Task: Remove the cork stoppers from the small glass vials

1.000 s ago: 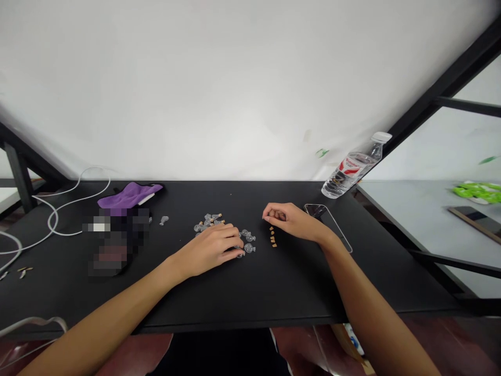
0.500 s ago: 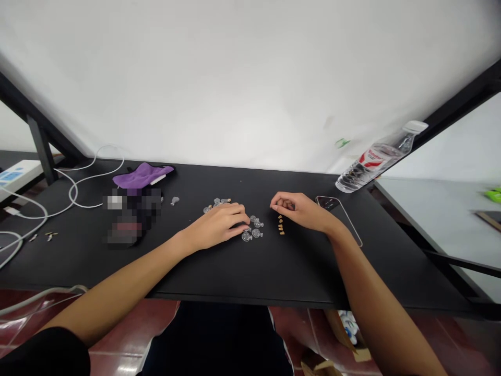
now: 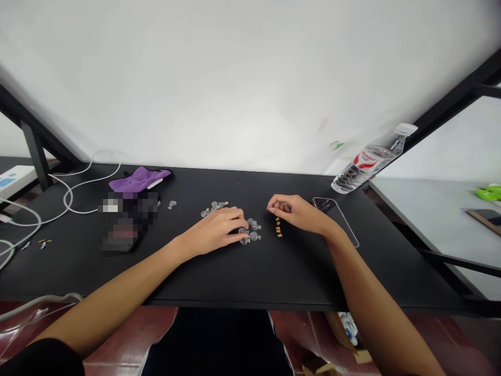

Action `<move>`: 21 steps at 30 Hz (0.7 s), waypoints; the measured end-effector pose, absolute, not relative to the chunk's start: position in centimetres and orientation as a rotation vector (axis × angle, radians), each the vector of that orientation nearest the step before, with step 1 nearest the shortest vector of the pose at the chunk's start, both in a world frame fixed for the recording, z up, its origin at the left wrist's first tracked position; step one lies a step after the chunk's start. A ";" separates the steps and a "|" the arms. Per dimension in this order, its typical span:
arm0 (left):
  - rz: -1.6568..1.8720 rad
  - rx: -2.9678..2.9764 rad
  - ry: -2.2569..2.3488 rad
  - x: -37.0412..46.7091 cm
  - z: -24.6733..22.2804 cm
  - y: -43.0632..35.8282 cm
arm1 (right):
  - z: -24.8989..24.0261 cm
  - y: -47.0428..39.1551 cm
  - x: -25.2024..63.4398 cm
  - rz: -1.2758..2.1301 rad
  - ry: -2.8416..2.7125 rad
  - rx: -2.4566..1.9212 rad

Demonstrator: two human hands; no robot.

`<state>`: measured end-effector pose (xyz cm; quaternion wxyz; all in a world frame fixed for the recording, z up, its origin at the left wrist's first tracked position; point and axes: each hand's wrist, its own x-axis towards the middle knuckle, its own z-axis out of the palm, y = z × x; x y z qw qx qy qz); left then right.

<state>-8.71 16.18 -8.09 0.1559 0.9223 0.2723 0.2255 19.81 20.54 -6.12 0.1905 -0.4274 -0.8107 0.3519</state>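
Note:
Several small clear glass bottles (image 3: pixel 254 236) lie in a group near the middle of the black table (image 3: pixel 219 282). My left hand (image 3: pixel 221 230) rests at their left side, fingers apart, its fingertips touching the nearest ones. Behind that hand lies a second cluster of little bottles (image 3: pixel 215 207), some with cork-coloured ends. Several tiny corks (image 3: pixel 278 228) stand in a short column to the right. Just above this column is my right hand (image 3: pixel 289 209), with thumb and index finger pinched together; whatever is between them is too small to make out.
A phone-like object with a pale edge (image 3: pixel 346 222) lies beside my right wrist, and a water bottle (image 3: pixel 364 164) stands behind it. On the left are a purple cloth (image 3: pixel 136 180), a blurred dark item (image 3: pixel 127 224), white cables (image 3: pixel 70 193) and one separate glass bottle (image 3: pixel 172 204).
The view has shifted slightly. My left thumb and fingers have opened a little over the glass bottles. My right hand stays pinched above the corks.

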 end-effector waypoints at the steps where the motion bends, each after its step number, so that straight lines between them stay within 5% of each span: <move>1: 0.643 2.638 0.772 -8.7 -8.1 16.2 | -6.1 20.5 19.8 0.980 -2.281 -1.204; 21: 0.563 2.657 0.740 -8.6 -7.8 15.9 | -6.7 20.8 19.9 0.989 -2.270 -1.130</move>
